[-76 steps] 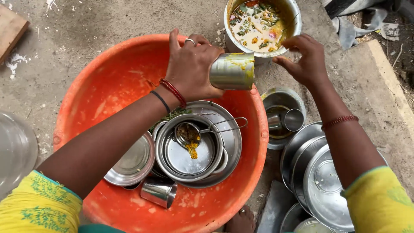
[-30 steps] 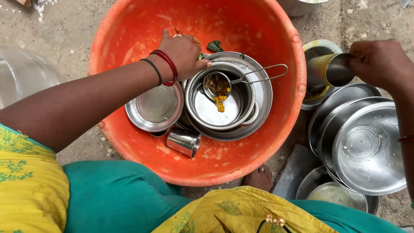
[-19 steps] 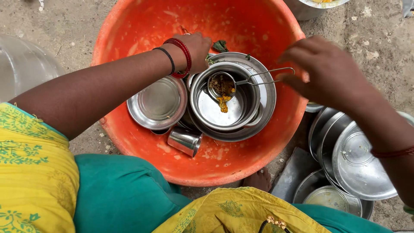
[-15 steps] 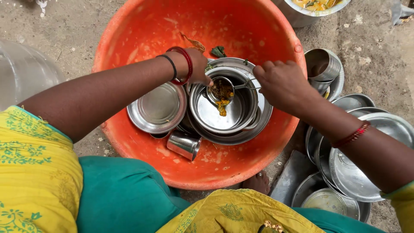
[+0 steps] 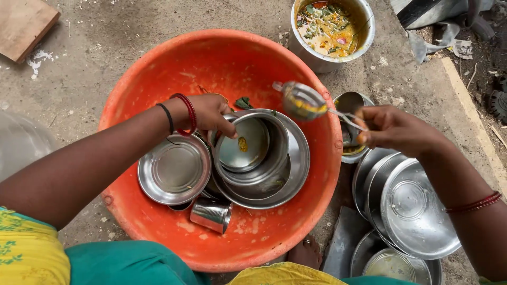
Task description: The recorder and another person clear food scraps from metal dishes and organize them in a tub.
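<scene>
The right hand [image 5: 393,129] was clamped on the wire handle of a small steel mesh strainer [image 5: 302,101], holding it in the air over the rim of the big round orange plastic tub [image 5: 158,79], at about two o'clock from the tub's middle. The strainer was blurred, with yellow scraps clinging to it. The left hand [image 5: 211,112] was closed on the rim of a deep round steel bowl [image 5: 253,148] at its ten o'clock edge; that bowl sat nested in a wider steel dish inside the tub.

To handle this well, the strainer's cup was best kept level while it hung over the tub's rim, so the scraps fell nowhere but where they were meant to. The steel pot of yellow food leftovers [image 5: 330,29] stood just beyond the tub at one o'clock. The left hand's grip should have steadied the bowl, since a flat steel plate [image 5: 174,169] at nine o'clock and a small steel tumbler [image 5: 211,215] lying at six o'clock crowded it.
</scene>
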